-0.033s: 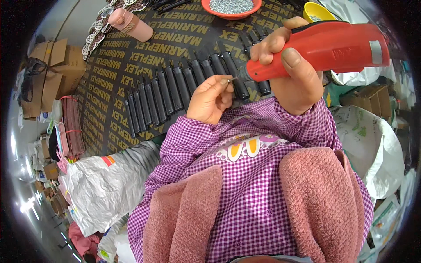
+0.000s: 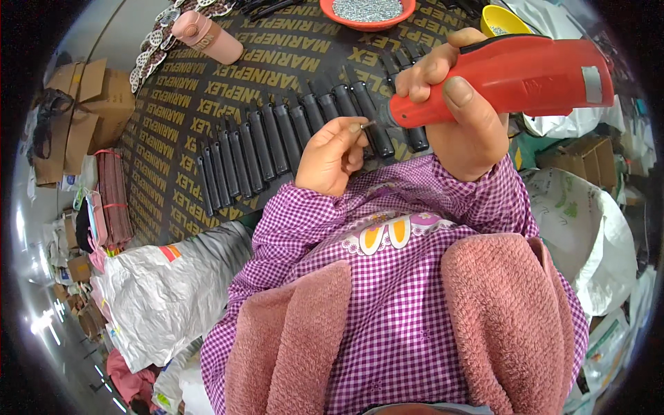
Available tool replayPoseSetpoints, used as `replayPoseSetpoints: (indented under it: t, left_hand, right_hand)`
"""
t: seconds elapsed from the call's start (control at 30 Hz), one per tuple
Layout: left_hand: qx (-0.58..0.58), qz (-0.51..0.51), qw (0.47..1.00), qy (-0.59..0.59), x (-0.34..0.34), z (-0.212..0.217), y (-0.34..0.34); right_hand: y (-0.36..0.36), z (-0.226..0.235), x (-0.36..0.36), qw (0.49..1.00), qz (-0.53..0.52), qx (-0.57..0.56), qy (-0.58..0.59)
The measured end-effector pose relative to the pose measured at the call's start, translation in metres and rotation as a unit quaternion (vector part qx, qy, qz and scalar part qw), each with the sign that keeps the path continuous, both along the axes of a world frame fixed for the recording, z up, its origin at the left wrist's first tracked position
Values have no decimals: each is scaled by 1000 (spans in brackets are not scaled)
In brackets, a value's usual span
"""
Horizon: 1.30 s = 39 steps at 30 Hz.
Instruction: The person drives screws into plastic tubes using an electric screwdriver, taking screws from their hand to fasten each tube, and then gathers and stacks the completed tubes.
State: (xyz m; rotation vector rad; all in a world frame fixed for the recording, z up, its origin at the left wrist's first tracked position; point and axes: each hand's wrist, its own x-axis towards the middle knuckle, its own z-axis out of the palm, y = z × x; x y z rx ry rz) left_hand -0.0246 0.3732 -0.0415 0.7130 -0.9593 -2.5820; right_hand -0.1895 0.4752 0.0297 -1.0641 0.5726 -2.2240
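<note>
My right hand (image 2: 476, 135) is wrapped round a red power screwdriver (image 2: 532, 77), held level with its nose pointing left. At the nose, my left hand (image 2: 330, 158) is closed in a pinch on a small metal screw (image 2: 364, 126), against the driver's bit. Just beyond the hands lies a row of several black handle-shaped pieces (image 2: 279, 138), side by side on the dark table (image 2: 277, 66). More of these black pieces are partly covered by my right hand and the driver.
At the table's far side stand an orange-red bowl (image 2: 368, 25) of small silver screws and a yellow bowl (image 2: 488, 22). A pink bottle (image 2: 207, 37) lies at the far left. Cardboard boxes (image 2: 104, 104) and a white sack (image 2: 166, 297) flank my left; another white sack (image 2: 581, 228) is at right.
</note>
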Motion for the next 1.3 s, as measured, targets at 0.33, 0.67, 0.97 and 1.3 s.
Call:
replayPoseSetpoints:
  t: [0.33, 0.67, 0.97, 1.3]
  left_hand:
    - [-705, 31, 666, -240, -10, -10, 4]
    - [-837, 14, 506, -208, -23, -23, 7]
    - [-821, -8, 528, -217, -22, -11, 17]
    - [-819, -26, 538, -198, -16, -10, 20]
  right_hand:
    - [-33, -17, 4, 998, -34, 15, 44]
    - [-57, -28, -2, 962, -135, 137, 194]
    - [-53, -34, 4, 945, -138, 182, 236]
    - [-54, -31, 13, 944, -99, 214, 229]
